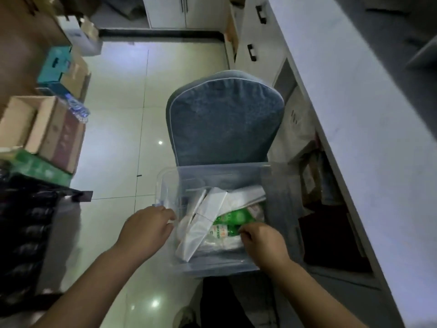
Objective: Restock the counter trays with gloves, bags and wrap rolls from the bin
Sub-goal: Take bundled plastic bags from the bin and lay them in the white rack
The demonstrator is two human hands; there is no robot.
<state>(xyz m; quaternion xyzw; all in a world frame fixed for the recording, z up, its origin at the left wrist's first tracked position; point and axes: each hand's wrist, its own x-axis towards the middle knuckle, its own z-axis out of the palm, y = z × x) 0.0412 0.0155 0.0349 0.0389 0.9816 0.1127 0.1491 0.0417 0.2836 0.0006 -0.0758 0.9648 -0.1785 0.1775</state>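
The left hand [147, 224] rests with curled fingers on the left rim of the clear plastic bin [165, 185], gripping its edge, while the right hand [259, 237] reaches inside and pinches the green-printed packet [230, 222]. The bin sits on a blue-covered chair [224, 119] beside the white counter [354, 114]. White folded bags [205, 223] lie in the bin, touching the green packet.

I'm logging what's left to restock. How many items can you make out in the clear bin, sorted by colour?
White flat paper-like packets: 2
Green printed plastic packet: 1, pinched by the right hand
Clear plastic bag bundle: 1

Total: 4 visible in the clear plastic bin; blur and overlap may hide more. The left hand holds the rim.
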